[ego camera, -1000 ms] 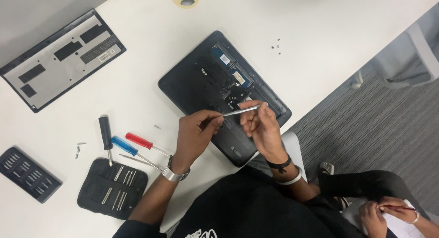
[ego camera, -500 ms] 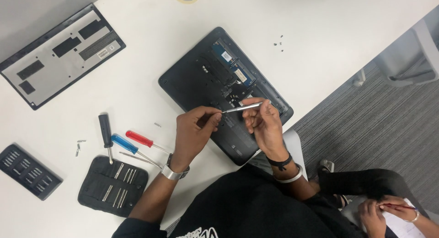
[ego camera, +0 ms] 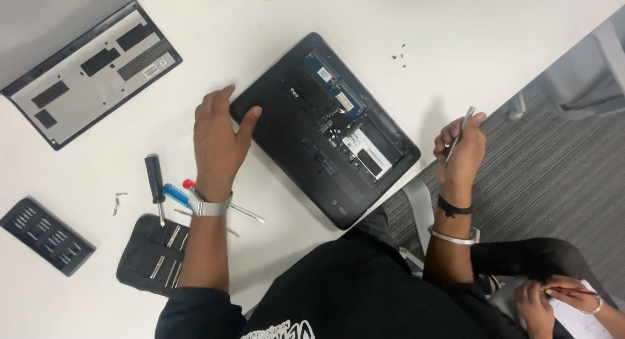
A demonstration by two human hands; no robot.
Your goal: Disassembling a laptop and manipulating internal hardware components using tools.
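An opened black laptop base (ego camera: 325, 130) lies diagonally on the white table (ego camera: 456, 26), its circuit boards exposed. My left hand (ego camera: 218, 137) rests flat beside the laptop's left corner, thumb touching its edge, fingers spread and holding nothing. My right hand (ego camera: 461, 150) is raised off the table's right edge, over the carpet, closed around a thin silver screwdriver (ego camera: 459, 134) that points up.
The removed bottom cover (ego camera: 91, 72) lies at the far left. Black, blue and red screwdrivers (ego camera: 156, 183) lie by my left wrist, above an open tool pouch (ego camera: 153, 261). A bit case (ego camera: 45, 235) sits lower left. Loose screws (ego camera: 399, 54) lie at the back. Another person's hands (ego camera: 553, 300) write at lower right.
Both hands left the laptop's middle. My left hand moved left to the laptop's corner and opened flat. My right hand swung right, off the table, carrying the silver screwdriver.
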